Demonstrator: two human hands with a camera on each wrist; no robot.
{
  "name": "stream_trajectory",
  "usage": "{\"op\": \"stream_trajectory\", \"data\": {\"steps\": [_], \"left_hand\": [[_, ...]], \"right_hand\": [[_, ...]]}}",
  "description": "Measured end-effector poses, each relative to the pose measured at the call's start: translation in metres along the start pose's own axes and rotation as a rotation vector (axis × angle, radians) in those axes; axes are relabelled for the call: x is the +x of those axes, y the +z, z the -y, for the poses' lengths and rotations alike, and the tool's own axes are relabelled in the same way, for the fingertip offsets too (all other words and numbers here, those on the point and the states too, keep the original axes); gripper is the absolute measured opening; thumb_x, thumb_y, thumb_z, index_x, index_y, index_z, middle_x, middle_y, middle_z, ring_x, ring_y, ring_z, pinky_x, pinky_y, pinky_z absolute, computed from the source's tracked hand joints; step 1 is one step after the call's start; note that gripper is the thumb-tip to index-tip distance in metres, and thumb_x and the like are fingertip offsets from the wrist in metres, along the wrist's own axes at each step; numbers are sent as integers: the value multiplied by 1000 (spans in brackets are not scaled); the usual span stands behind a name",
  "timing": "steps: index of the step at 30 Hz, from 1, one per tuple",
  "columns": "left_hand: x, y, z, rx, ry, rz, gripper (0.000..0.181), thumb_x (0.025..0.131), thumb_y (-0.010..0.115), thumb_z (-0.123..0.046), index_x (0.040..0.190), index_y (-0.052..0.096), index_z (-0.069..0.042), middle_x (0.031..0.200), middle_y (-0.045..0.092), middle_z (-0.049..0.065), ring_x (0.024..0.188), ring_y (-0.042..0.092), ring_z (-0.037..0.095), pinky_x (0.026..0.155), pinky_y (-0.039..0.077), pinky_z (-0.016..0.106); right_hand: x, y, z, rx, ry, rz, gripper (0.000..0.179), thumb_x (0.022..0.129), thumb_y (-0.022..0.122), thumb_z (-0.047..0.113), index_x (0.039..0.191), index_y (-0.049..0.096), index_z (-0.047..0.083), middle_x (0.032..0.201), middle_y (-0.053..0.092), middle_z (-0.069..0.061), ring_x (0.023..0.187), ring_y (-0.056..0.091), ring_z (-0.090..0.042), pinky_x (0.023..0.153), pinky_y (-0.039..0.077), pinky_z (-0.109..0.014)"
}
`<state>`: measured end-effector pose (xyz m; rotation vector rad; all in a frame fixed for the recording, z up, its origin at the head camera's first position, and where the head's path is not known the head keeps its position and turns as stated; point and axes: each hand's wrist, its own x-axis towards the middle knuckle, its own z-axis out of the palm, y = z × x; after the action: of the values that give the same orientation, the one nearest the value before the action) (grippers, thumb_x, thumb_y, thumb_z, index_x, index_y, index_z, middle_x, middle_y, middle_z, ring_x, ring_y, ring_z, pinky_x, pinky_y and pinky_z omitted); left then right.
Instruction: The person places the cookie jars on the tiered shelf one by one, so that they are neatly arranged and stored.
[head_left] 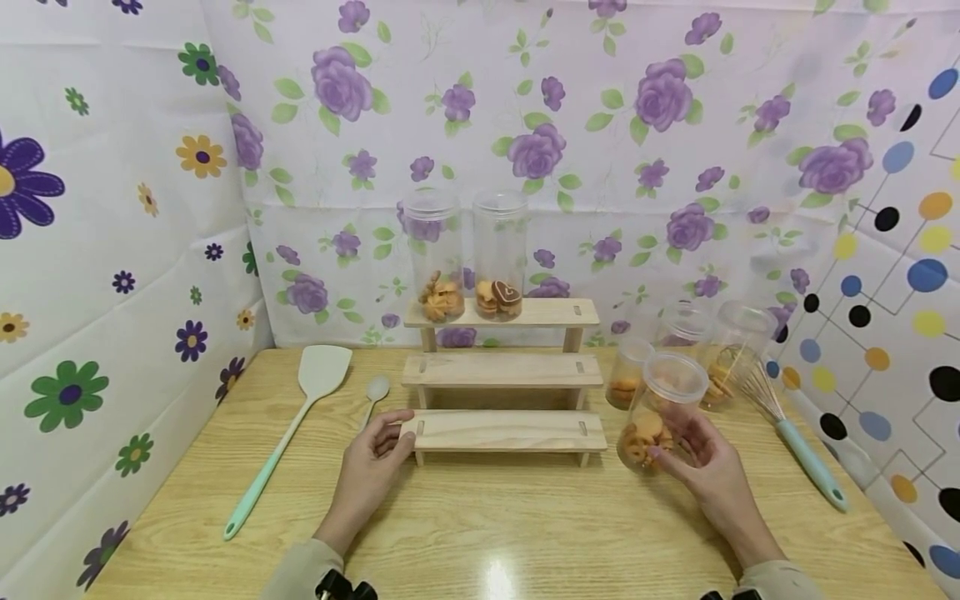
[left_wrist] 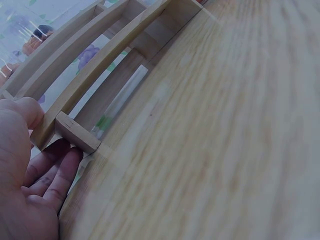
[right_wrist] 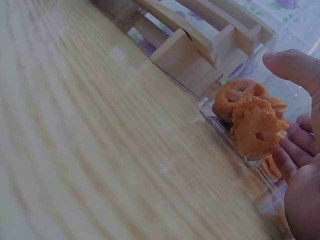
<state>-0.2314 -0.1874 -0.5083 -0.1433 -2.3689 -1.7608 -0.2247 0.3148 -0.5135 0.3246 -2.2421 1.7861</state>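
A three-step wooden display rack (head_left: 504,429) stands mid-table. My left hand (head_left: 378,454) holds the left end of its lowest step, thumb on top; in the left wrist view the fingers (left_wrist: 60,175) lie against the end and underside. My right hand (head_left: 708,462) grips a clear lidded jar (head_left: 663,400) of cookies right of the rack, thumb in front and fingers around its right side. Ring-shaped and scalloped cookies (right_wrist: 252,122) show through the jar in the right wrist view. Two tall cookie jars, one (head_left: 435,258) left of the other (head_left: 500,258), stand on the top step.
Behind the held jar stand a smaller jar (head_left: 628,375) and two more jars (head_left: 686,321) (head_left: 742,342). A whisk (head_left: 806,458) lies at the right. Left of the rack are a spatula (head_left: 288,433) and a spoon (head_left: 377,388). Patterned cloth (head_left: 540,100) hangs behind the table.
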Motion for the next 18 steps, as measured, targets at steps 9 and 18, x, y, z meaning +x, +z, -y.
{"op": "stream_trajectory", "data": {"steps": [9, 18], "left_hand": [[0, 0, 0, -3, 2, -1, 33, 111, 74, -26, 144, 72, -21, 128, 78, 6, 118, 69, 18, 98, 56, 22], [0, 0, 0, -2, -3, 2, 34, 111, 74, -27, 144, 72, -21, 129, 78, 6, 119, 69, 19, 99, 56, 22]], "right_hand": [[-1, 0, 1, -45, -7, -2, 68, 101, 82, 0, 161, 52, -2, 157, 60, -16, 130, 61, -8, 107, 50, -13], [-1, 1, 1, -29, -20, -48, 67, 97, 84, -3, 157, 55, -6, 151, 65, -14, 129, 63, -7, 106, 51, -14]]}}
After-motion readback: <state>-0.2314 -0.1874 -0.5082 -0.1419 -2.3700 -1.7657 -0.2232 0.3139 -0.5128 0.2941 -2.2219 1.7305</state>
